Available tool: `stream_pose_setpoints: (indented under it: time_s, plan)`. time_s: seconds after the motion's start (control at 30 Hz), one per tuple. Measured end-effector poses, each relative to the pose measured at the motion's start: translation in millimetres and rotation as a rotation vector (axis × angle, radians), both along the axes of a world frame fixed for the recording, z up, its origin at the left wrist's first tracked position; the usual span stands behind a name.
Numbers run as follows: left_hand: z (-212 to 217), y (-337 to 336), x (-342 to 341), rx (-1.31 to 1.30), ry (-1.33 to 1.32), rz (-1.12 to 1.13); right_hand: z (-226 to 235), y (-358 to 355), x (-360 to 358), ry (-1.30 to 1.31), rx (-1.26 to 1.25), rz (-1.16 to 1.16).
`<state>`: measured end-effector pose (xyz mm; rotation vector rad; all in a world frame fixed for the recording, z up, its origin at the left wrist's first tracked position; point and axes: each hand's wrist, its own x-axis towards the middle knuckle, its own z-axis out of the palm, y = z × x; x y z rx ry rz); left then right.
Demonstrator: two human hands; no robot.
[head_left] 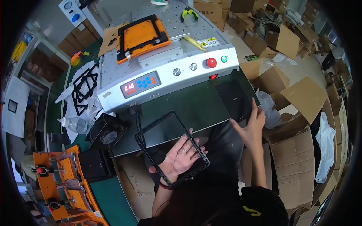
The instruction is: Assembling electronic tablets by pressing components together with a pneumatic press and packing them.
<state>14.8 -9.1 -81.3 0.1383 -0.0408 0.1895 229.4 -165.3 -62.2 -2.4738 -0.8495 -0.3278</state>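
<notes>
A thin black rectangular frame is held up at the table's front edge by my left hand. That palm faces up behind the frame's opening, with the thumb at one side bar and the fingertips by the opposite one. My right hand has its thumb and fingers spread, at the right front corner of the green table top. Under its fingertips is the near edge of a flat black panel; I cannot tell whether they touch it.
Ahead stands a grey machine with knobs and a red button, an orange fixture on top. At left are black frames, a plastic bottle, a black fan and an orange rack. Open cardboard boxes stand right.
</notes>
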Motion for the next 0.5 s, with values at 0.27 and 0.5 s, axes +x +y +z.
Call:
stream_pose_setpoints:
  time_s: [0.27, 0.5]
  plan:
    - [8.2, 4.9, 0.6, 0.313, 0.047, 0.198, 26.6, 3.8, -18.9, 0.139, -0.049, 0.099]
    - [-6.0, 22.5, 0.4, 0.718, -0.153, 0.5, 57.7, -8.5, -53.3, 0.935, 0.304, 0.423]
